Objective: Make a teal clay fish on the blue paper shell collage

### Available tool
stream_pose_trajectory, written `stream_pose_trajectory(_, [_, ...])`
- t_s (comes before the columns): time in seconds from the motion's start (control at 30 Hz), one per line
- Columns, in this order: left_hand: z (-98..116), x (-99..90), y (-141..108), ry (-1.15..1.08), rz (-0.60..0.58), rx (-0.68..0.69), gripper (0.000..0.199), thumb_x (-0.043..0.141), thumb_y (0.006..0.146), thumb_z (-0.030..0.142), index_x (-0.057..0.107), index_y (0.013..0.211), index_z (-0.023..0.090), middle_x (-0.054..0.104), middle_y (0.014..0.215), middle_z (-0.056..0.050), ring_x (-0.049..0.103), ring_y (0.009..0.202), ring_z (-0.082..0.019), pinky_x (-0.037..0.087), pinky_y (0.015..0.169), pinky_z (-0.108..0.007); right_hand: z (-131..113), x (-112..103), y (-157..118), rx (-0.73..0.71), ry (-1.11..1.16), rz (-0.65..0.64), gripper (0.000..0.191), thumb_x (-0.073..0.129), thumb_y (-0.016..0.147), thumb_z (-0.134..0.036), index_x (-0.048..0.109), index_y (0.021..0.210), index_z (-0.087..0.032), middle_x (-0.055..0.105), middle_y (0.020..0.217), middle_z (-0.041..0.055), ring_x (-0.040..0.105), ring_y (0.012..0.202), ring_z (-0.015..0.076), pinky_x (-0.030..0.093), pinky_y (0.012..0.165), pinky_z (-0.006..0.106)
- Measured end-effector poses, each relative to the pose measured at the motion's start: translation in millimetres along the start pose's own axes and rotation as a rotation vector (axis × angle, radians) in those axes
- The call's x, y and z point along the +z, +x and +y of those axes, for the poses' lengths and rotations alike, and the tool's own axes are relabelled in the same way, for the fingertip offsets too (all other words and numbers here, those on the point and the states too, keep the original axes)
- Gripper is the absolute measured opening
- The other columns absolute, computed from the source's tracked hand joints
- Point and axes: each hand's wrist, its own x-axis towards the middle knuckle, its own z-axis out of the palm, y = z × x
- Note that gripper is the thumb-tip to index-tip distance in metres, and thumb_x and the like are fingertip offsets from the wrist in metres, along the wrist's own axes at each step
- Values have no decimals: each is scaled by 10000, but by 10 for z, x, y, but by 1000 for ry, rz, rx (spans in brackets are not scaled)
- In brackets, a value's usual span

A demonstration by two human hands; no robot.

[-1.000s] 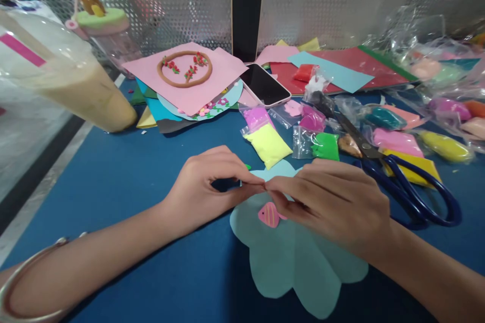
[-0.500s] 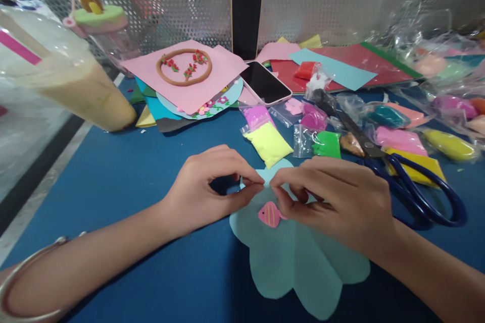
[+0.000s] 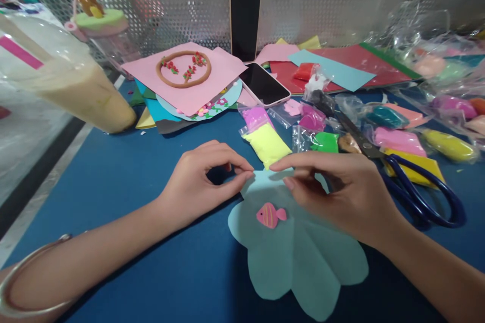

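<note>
A light-blue scalloped paper (image 3: 273, 272) with fold lines lies before me, bearing a small pink clay fish (image 3: 269, 215) with yellow stripes. My left hand (image 3: 215, 176) is over the paper's upper left edge, thumb and forefinger pinched together; anything between those fingertips is too small to make out. Above the paper's top right part is my right hand (image 3: 337, 186), thumb and forefinger apart with nothing visible between them. Its forefinger tip is close to a bag of pale yellow clay (image 3: 268, 144).
Blue-handled scissors (image 3: 428, 192) lie right, among several clay packets such as a green one (image 3: 326, 142). Behind are a phone (image 3: 265, 84), an upright phone (image 3: 245, 17) and a pink sheet (image 3: 144, 66) with a brown clay ring. A drink cup (image 3: 94, 96) leans at left.
My right thumb and forefinger have spread from a pinch, and the hand has shifted slightly right, showing the fish's tail. My left hand, still pinched, has moved slightly left.
</note>
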Motion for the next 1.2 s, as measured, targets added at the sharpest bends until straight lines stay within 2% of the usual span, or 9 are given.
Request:
stream_pose_trajectory(0.23, [-4, -6, -13, 4, -8, -3, 67, 662, 762, 127, 696, 759, 184, 691, 704, 18, 592, 661, -104, 478, 613, -212, -19, -36, 16, 56, 16, -8, 96, 618, 775, -173, 669, 755, -251, 585, 600, -40, 453, 488, 84, 390, 443, 220])
stream_pose_trajectory(0.4, [-4, -11, -8, -1, -6, -10, 68, 664, 762, 127, 695, 758, 187, 691, 709, 17, 596, 670, -107, 481, 618, -218, -24, -62, 8, 82, 38, -38, 159, 570, 766, -108, 640, 762, -251, 569, 597, -32, 506, 536, 112, 406, 475, 236])
stream_pose_trajectory(0.57, [-6, -7, -2, -5, -10, -13, 64, 663, 765, 132, 693, 757, 188, 691, 711, 15, 599, 670, -108, 482, 620, -222, -18, -73, 19, 80, 63, -69, 136, 540, 808, -134, 625, 770, -233, 606, 647, -14, 555, 583, 126, 434, 518, 243])
stream_pose_trajectory(0.77, [-9, -10, -5, 3, -12, -12, 64, 662, 765, 140, 693, 755, 195, 695, 710, 12, 605, 667, -114, 484, 615, -228, -23, -90, 25, 92, 62, -84, 159, 516, 828, -140, 627, 754, -225, 566, 593, -31, 499, 495, 94, 397, 449, 216])
stream_pose_trajectory(0.9, [0, -17, -1, 1, -17, -12, 67, 659, 765, 137, 693, 754, 194, 698, 712, 4, 607, 665, -119, 487, 614, -230, -11, -104, 16, 129, 59, -79, 170, 502, 842, -158, 651, 828, -238, 599, 640, -17, 516, 491, 105, 403, 443, 231])
stream_pose_trajectory(1.07, [15, -16, 7, -1, -18, -17, 67, 664, 758, 138, 690, 743, 198, 695, 697, 5, 605, 654, -121, 487, 603, -229, 13, -104, 13, 115, 106, -71, 194, 508, 835, -140, 656, 889, -254, 553, 585, -34, 484, 463, 106, 394, 436, 232])
stream_pose_trajectory(1.2, [13, -16, 7, 0, -23, -25, 70, 666, 757, 133, 689, 747, 199, 697, 707, 8, 609, 662, -120, 488, 614, -227, -7, -101, 24, 109, 134, -47, 117, 552, 857, -255, 659, 812, -242, 565, 594, -24, 470, 467, 99, 377, 419, 225])
